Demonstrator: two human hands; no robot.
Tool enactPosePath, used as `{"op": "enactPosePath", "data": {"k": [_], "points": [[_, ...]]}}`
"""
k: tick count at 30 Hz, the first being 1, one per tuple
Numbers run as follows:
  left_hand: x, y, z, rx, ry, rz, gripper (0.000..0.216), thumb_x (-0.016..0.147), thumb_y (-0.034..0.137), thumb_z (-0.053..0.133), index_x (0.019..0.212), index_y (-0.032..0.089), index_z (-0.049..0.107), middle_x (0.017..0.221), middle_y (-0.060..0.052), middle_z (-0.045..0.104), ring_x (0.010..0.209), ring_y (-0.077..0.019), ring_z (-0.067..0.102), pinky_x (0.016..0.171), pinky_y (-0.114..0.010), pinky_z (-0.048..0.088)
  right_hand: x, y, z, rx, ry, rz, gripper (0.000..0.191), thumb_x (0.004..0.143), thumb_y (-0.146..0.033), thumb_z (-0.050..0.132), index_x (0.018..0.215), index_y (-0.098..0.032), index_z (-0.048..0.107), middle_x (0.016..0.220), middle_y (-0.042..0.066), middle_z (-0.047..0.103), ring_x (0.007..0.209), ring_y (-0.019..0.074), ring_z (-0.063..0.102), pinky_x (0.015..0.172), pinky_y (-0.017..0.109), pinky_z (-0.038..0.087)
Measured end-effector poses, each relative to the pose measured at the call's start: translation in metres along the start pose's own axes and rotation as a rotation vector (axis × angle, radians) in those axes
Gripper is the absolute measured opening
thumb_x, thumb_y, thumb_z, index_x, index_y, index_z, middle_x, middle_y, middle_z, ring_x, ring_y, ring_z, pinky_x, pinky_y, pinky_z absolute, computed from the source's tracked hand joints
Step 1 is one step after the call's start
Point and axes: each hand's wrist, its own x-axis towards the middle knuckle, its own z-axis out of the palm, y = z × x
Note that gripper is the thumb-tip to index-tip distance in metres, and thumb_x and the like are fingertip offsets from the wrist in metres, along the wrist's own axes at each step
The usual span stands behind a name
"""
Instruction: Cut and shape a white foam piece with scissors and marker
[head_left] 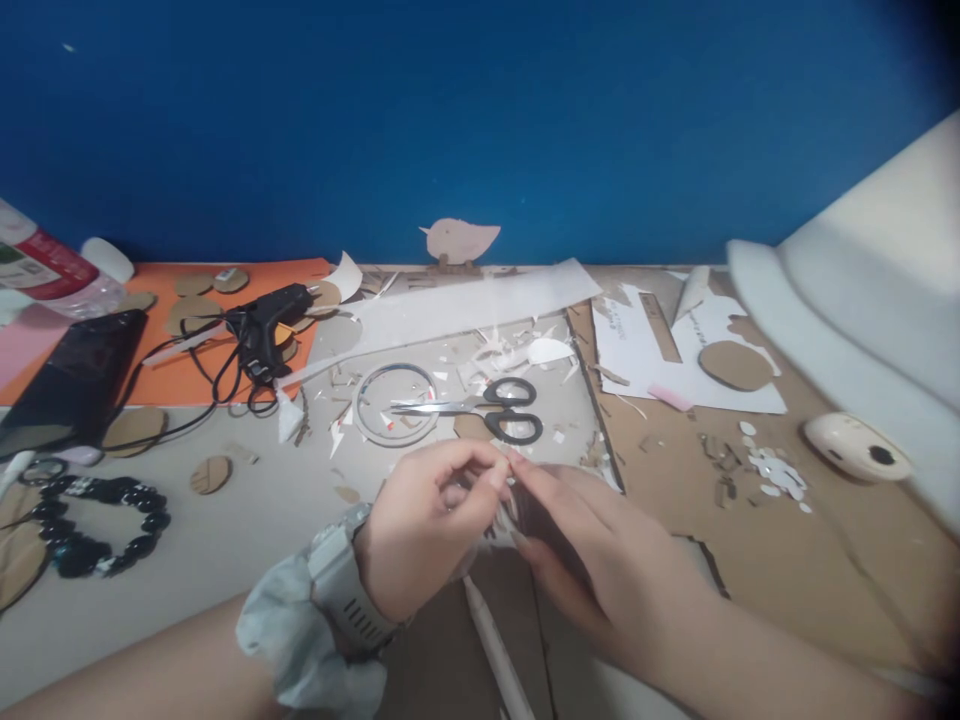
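My left hand (431, 525), with a watch (345, 580) and a pale fabric scrunchie (296, 635) at its wrist, is closed in a pinch at the middle front. Close against it, my right hand (615, 560) has its thumb and fingers bent round the same spot. A small pale thing lies between the fingertips, mostly hidden, so I cannot make out its kind. Below the hands is a white pen (496, 650). Just beyond them lie black-handled scissors (514, 410), their blades across a pale ring (360, 420).
At left are a glue gun (262, 325) on orange paper (300, 375), a phone (82, 365), a bottle (52, 265) and a bead bracelet (154, 520). A bird cutout (461, 240) stands by the blue wall. Rightward are a cardboard oval (735, 366) and a cream-coloured device (847, 445).
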Motion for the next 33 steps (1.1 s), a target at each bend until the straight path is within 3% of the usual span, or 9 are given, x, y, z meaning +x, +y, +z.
{"op": "enactPosePath", "data": {"k": [5, 10, 13, 16, 19, 27, 33], "points": [[-0.001, 0.002, 0.001, -0.087, -0.007, -0.019, 0.013, 0.088, 0.023, 0.052, 0.084, 0.018, 0.064, 0.072, 0.002, 0.065, 0.064, -0.0086, 0.058, 0.061, -0.016, 0.047, 0.0, 0.002, 0.0, 0.095, 0.037, -0.015, 0.05, 0.088, -0.018, 0.044, 0.136, -0.015, 0.033, 0.113, 0.015, 0.063, 0.099, 0.0273, 0.06, 0.082, 0.041, 0.051], [0.001, 0.006, 0.002, -0.183, -0.011, -0.027, 0.015, 0.088, 0.023, 0.051, 0.082, 0.016, 0.063, 0.068, 0.001, 0.064, 0.06, -0.0082, 0.059, 0.061, -0.017, 0.049, -0.003, 0.005, -0.002, 0.355, 0.1, 0.021, 0.048, 0.092, -0.016, 0.041, 0.138, -0.024, 0.033, 0.125, 0.009, 0.056, 0.112, 0.0213, 0.054, 0.095, 0.034, 0.044], [0.0, 0.007, 0.002, -0.182, -0.018, -0.006, 0.017, 0.088, 0.023, 0.051, 0.078, 0.017, 0.064, 0.067, 0.002, 0.066, 0.059, -0.0083, 0.06, 0.06, -0.016, 0.05, -0.001, 0.006, -0.001, 0.56, 0.182, 0.182, 0.034, 0.096, -0.02, 0.039, 0.128, -0.029, 0.045, 0.107, 0.004, 0.062, 0.1, 0.0176, 0.058, 0.089, 0.03, 0.047], [-0.002, 0.007, 0.002, -0.129, -0.063, -0.002, 0.018, 0.088, 0.024, 0.054, 0.077, 0.018, 0.066, 0.067, 0.003, 0.068, 0.059, -0.0072, 0.061, 0.059, -0.014, 0.049, 0.005, 0.006, -0.001, 0.743, 0.292, 0.349, 0.015, 0.096, -0.026, 0.044, 0.103, -0.027, 0.057, 0.09, 0.002, 0.059, 0.083, 0.0155, 0.059, 0.076, 0.026, 0.049], [-0.005, 0.006, 0.001, -0.044, -0.128, 0.055, 0.022, 0.089, 0.025, 0.053, 0.074, 0.018, 0.066, 0.064, 0.004, 0.068, 0.056, -0.0058, 0.062, 0.059, -0.012, 0.048, 0.012, 0.006, -0.002, 0.878, 0.263, 0.328, 0.016, 0.094, -0.03, 0.048, 0.084, -0.023, 0.058, 0.082, 0.001, 0.056, 0.077, 0.0149, 0.057, 0.072, 0.026, 0.048], [-0.008, 0.007, -0.001, 0.1, -0.129, 0.134, 0.027, 0.092, 0.027, 0.048, 0.071, 0.018, 0.063, 0.065, 0.003, 0.067, 0.055, -0.0062, 0.061, 0.058, -0.014, 0.047, 0.015, 0.004, -0.002, 1.068, 0.263, 0.34, 0.016, 0.088, -0.034, 0.059, 0.079, -0.021, 0.061, 0.08, 0.001, 0.057, 0.075, 0.0136, 0.059, 0.069, 0.024, 0.049], [-0.008, 0.005, -0.001, 0.258, -0.141, 0.197, 0.03, 0.094, 0.027, 0.045, 0.07, 0.019, 0.062, 0.06, 0.004, 0.063, 0.056, -0.0061, 0.056, 0.057, -0.014, 0.041, 0.015, 0.003, -0.001, 1.175, 0.215, 0.346, 0.013, 0.087, -0.027, 0.061, 0.076, -0.021, 0.06, 0.077, -0.001, 0.056, 0.071, 0.0121, 0.059, 0.067, 0.024, 0.05]]}}
